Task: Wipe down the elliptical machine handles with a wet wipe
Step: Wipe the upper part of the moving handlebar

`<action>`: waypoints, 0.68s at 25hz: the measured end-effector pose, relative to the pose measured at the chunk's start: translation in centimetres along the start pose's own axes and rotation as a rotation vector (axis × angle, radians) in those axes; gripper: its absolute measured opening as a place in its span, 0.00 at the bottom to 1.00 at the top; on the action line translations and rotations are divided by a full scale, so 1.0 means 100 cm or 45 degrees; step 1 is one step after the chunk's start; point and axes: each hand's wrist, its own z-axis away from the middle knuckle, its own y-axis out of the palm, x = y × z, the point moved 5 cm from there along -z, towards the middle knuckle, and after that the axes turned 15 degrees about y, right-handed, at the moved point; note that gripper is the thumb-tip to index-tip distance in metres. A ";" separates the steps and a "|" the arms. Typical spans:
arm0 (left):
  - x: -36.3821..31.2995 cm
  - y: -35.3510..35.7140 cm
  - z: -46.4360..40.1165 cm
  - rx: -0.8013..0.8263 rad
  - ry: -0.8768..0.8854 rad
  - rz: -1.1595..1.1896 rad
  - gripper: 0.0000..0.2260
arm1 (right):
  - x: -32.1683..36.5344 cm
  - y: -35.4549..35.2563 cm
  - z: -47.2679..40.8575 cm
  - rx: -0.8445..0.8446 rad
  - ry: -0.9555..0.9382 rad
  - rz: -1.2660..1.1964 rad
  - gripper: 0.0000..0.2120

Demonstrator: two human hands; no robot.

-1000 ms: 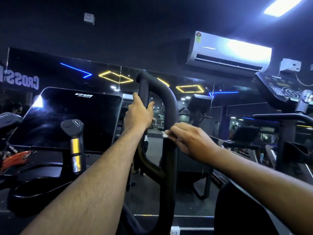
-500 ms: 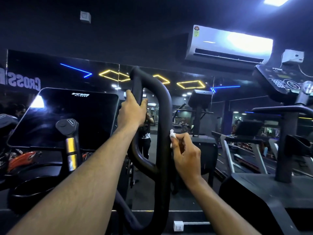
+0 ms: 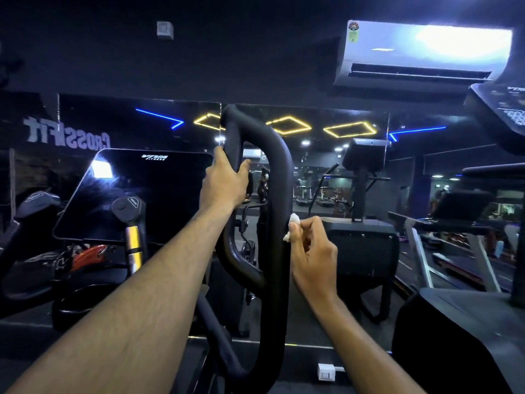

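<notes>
Pressing wipe (image 3: 290, 228) against handle (image 3: 279, 177), seemingly

left hand (image 3: 224, 183) — fingers curled, gripping | right hand (image 3: 312, 251) — fingers pinching | both arms outstretched

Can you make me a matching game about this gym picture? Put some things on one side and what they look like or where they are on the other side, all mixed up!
Things:
1. left hand
2. wet wipe
3. air conditioner
4. diamond lights

Clues:
A. glowing yellow
B. white, bunched up in the right hand and pressed on the handle
C. gripping the black loop handle high up
D. white box up by the ceiling, top right

Pairs: 1-C, 2-B, 3-D, 4-A
</notes>
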 end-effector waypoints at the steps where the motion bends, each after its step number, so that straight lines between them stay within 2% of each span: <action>1: 0.000 0.000 0.000 0.001 -0.005 -0.013 0.22 | 0.005 -0.001 -0.006 0.006 -0.044 0.027 0.08; 6: -0.003 -0.002 0.002 0.006 -0.027 -0.026 0.21 | 0.028 0.012 -0.056 -0.035 -0.097 0.060 0.07; 10: -0.002 -0.002 0.002 0.005 -0.026 -0.016 0.20 | 0.013 0.006 -0.015 -0.019 -0.178 0.048 0.06; 12: -0.002 -0.002 0.001 0.003 -0.019 -0.015 0.20 | 0.005 0.005 -0.007 0.032 -0.236 0.142 0.05; 14: -0.001 -0.002 0.001 0.008 -0.016 -0.023 0.21 | 0.007 0.001 -0.026 -0.020 -0.277 0.271 0.07; 17: -0.001 -0.002 0.001 0.016 -0.026 -0.025 0.22 | 0.023 -0.010 -0.056 -0.083 -0.381 0.306 0.06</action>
